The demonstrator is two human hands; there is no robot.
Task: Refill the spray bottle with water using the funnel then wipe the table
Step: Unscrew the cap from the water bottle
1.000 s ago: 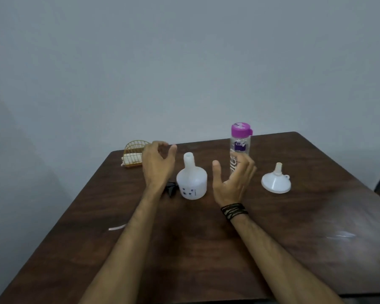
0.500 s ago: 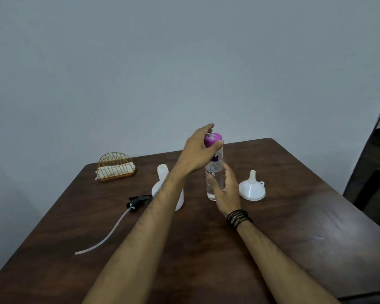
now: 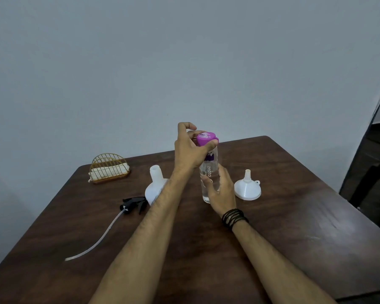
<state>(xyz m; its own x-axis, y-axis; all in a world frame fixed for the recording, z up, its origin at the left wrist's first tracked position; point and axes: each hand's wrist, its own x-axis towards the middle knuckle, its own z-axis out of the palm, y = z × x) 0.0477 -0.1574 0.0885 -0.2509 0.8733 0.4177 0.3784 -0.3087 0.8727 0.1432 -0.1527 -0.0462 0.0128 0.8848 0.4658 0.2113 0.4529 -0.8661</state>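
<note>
A dark wooden table (image 3: 294, 227) fills the lower part of the view, set against a plain grey wall. Every place below is given from the water bottle (image 3: 210, 178), a clear one standing upright near the table's middle with a purple cap (image 3: 206, 138) and water showing in its lower part.

The right hand (image 3: 221, 191) curls round the bottle's lower half from the right, with a black corded band at its wrist. The left hand (image 3: 190, 150) reaches across from the left and grips the cap, thumb along its near edge and fingers bent over its far side.

Just left of the bottle, partly behind the left forearm, stands the white spray bottle (image 3: 155, 187), its neck open. Further left and nearer lies the black sprayer (image 3: 133, 205), its clear tube trailing toward the near left edge. Far left and behind sits a gold wire holder (image 3: 109, 165) with a folded pale cloth (image 3: 106, 172) in it. Just right of the bottle the white funnel (image 3: 247, 187) rests wide mouth down, spout up.
</note>
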